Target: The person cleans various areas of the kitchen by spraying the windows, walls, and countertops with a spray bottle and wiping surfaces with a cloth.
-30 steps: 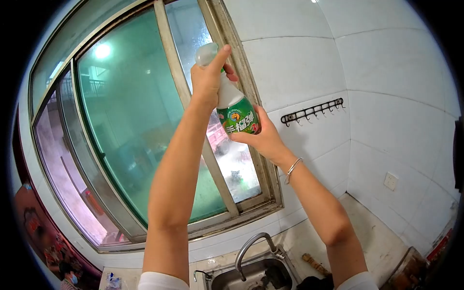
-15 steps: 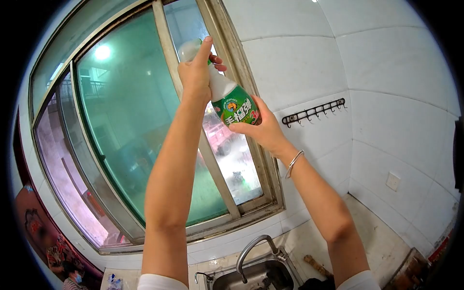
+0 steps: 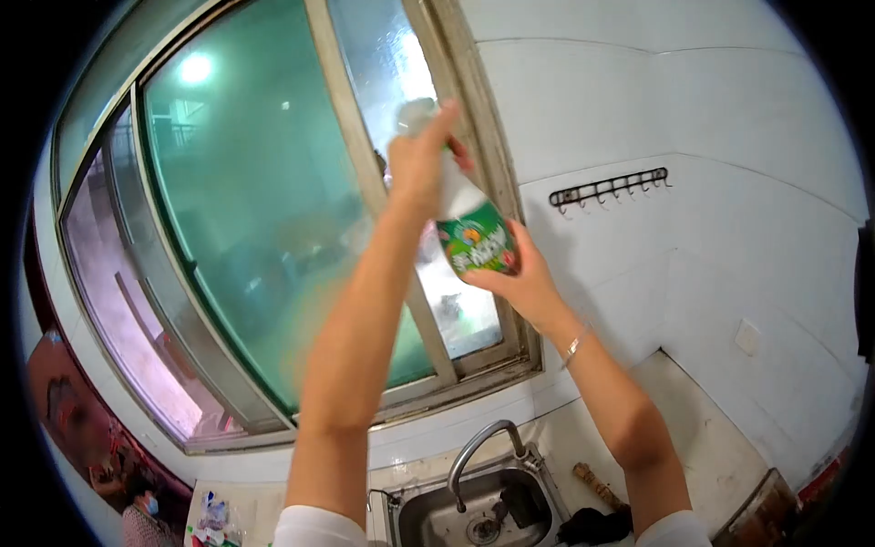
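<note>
A white spray bottle [image 3: 463, 193] with a green label is held up, tilted, in front of the narrow right-hand window pane [image 3: 465, 314]. My left hand [image 3: 421, 169] is wrapped round its neck just below the spray head, smeared a little by motion. Lower down, my right hand [image 3: 531, 283] grips the base of the bottle, thumb across the label. The pane behind looks wet and streaked. A bracelet [image 3: 572, 346] circles my right wrist.
Below lies a steel sink [image 3: 410, 524] with a curved faucet [image 3: 469, 456]. On the right wall hangs a hook rack [image 3: 609, 189], with a wall socket [image 3: 747, 336] lower down. The window frame [image 3: 492, 173] borders the pane. A person [image 3: 146, 520] is at the lower left.
Both hands have moved right and slightly down with the spray bottle, across the narrow pane. The camera view has shifted a little, showing more of the sink.
</note>
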Tool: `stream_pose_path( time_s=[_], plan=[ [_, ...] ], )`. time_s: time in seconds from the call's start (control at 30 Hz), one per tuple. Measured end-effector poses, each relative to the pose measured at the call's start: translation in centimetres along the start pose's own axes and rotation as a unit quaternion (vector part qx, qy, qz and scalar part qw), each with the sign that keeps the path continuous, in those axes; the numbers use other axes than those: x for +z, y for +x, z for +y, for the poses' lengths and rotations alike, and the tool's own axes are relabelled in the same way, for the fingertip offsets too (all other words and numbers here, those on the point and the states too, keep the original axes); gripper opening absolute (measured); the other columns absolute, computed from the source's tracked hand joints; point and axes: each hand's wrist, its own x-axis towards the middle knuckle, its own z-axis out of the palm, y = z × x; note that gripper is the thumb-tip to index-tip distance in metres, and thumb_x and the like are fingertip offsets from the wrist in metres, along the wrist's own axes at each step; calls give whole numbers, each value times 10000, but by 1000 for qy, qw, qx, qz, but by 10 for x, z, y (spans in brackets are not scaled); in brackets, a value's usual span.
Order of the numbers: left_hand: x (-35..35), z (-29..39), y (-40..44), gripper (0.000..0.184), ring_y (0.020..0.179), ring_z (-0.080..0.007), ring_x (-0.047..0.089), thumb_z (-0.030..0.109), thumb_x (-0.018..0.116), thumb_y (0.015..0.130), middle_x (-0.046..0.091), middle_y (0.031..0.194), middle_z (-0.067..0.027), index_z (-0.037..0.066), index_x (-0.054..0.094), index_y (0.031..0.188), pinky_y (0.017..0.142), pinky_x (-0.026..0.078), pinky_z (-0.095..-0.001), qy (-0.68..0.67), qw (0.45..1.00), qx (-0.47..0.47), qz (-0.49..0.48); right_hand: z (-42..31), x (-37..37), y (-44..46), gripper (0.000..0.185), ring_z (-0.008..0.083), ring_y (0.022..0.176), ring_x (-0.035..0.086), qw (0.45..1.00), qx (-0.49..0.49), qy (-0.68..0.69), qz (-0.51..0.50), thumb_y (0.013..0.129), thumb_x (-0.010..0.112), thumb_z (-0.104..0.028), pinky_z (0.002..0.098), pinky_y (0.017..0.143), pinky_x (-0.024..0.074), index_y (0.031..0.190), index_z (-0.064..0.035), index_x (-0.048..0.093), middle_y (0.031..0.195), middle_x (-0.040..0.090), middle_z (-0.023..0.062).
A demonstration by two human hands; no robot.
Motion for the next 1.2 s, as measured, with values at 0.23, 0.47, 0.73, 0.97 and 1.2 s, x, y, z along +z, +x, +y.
stream_pose_path(
  time_s=[0.23,0.47,0.73,0.97,1.2],
  plan=[
    [-21,-104,-82,409,428,-185,573,378,731,806,544,559,-74,26,559,687,406,463,-313,-21,982,-184,30,54,-2,-99,626,152,1011,570,992,116,-18,45,793,715,-58,284,873,475,1325,-5,390,1174,551,80],
    [-86,-53,-166,439,542,-139,581,356,690,845,567,775,-74,-9,495,992,506,480,-280,-70,985,-159,3,45,77,-161,600,146,1034,548,978,198,1,64,783,655,-19,280,909,448,1321,-10,390,1155,546,72],
    [-265,63,-263,361,511,-139,591,299,692,855,558,742,-58,12,484,926,465,486,-286,43,988,-141,53,48,262,-221,692,152,1099,510,967,234,58,-86,772,668,3,298,967,414,1370,2,320,1218,501,86],
    [-443,167,-371,353,546,-122,578,298,703,851,548,760,-42,22,490,906,472,490,-263,74,976,-118,169,47,439,-292,623,157,1147,492,942,284,41,-175,861,584,-70,296,984,384,1414,-14,302,1287,483,106],
    [-573,238,-463,367,572,-132,604,312,718,838,597,764,-62,20,549,982,502,493,-274,154,936,-69,307,48,510,-352,309,118,1005,562,921,303,-50,-239,935,564,-130,268,873,449,1220,-11,558,1180,561,55]
  ],
)
